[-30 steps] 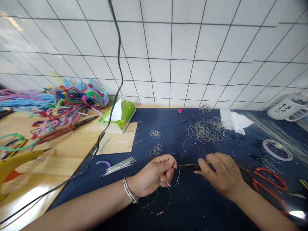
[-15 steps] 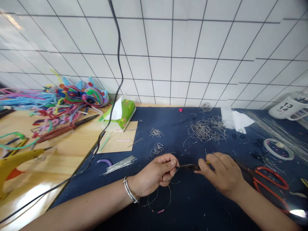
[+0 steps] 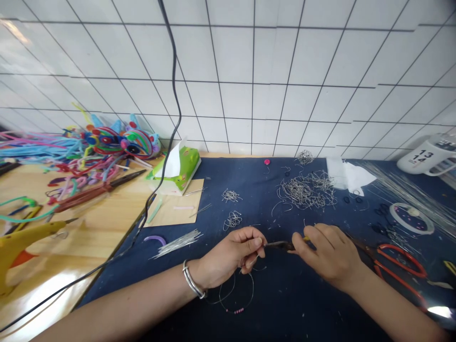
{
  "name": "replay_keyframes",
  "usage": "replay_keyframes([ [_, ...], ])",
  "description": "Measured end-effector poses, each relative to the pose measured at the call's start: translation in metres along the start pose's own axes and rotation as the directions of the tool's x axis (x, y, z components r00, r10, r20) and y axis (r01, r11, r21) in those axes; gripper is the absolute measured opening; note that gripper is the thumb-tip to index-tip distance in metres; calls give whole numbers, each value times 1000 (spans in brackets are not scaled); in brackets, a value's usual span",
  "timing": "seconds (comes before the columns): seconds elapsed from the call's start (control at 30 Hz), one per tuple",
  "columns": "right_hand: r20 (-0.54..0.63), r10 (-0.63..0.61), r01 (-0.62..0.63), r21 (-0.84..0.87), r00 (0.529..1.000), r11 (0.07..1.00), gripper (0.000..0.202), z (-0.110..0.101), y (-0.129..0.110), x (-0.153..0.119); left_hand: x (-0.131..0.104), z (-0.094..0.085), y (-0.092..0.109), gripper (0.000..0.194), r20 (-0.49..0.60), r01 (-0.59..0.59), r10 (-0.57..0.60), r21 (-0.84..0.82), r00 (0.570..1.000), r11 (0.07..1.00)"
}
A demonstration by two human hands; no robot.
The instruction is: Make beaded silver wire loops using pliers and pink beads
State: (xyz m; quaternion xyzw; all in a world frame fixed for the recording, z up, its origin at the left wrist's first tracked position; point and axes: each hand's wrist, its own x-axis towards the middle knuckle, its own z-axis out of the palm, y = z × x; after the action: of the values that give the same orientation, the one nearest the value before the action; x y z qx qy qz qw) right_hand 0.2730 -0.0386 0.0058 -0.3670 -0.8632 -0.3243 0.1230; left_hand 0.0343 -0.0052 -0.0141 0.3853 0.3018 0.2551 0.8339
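Note:
My left hand [image 3: 237, 251] pinches a thin wire [image 3: 253, 262] between thumb and fingertips. In my right hand [image 3: 326, 256] is a pair of pliers [image 3: 280, 245], fingers wrapped round the handles. The narrow plier jaws reach left and meet the wire right at my left fingertips; the exact grip point is too small to make out. Below my left hand shows a thin wire loop [image 3: 253, 289] carrying several small pink beads [image 3: 239, 311] at its bottom. Whether it joins the pinched wire I cannot tell.
Tangled wire bits [image 3: 306, 192] lie ahead, with smaller piles [image 3: 232, 220] nearer. Straight wires [image 3: 178, 243] lie left of my hand. Red-handled scissors [image 3: 402, 260] lie right, beside a shallow round dish [image 3: 411, 218]. A glue gun [image 3: 32, 237], tissue pack [image 3: 181, 171] and black cable [image 3: 174, 85] are leftward.
Both hands keep nearly the same place and grip. The pliers still meet the wire at my left fingertips. The view has shifted very slightly.

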Motion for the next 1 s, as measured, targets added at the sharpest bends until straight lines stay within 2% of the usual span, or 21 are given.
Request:
replay_keyframes([
  [0.33,-29,-82,80,-74,996,994,18,-3,12,8,-2,1,10,17,-22,-91,93,92,995,992],
  [0.43,6,-128,128,-97,992,987,18,-7,16,10,-4,1,13,19,-12,-120,123,159,992,980],
  [0.6,55,-185,190,-112,981,975,18,-14,22,15,-5,1,13,25,-8,-166,179,333,984,928],
  [0.8,70,-226,233,-115,971,966,20,-17,27,17,-5,1,14,24,11,-188,200,398,980,898],
  [1.0,73,-243,251,-138,967,958,20,-21,30,19,-8,2,21,20,17,-193,219,544,976,816],
])
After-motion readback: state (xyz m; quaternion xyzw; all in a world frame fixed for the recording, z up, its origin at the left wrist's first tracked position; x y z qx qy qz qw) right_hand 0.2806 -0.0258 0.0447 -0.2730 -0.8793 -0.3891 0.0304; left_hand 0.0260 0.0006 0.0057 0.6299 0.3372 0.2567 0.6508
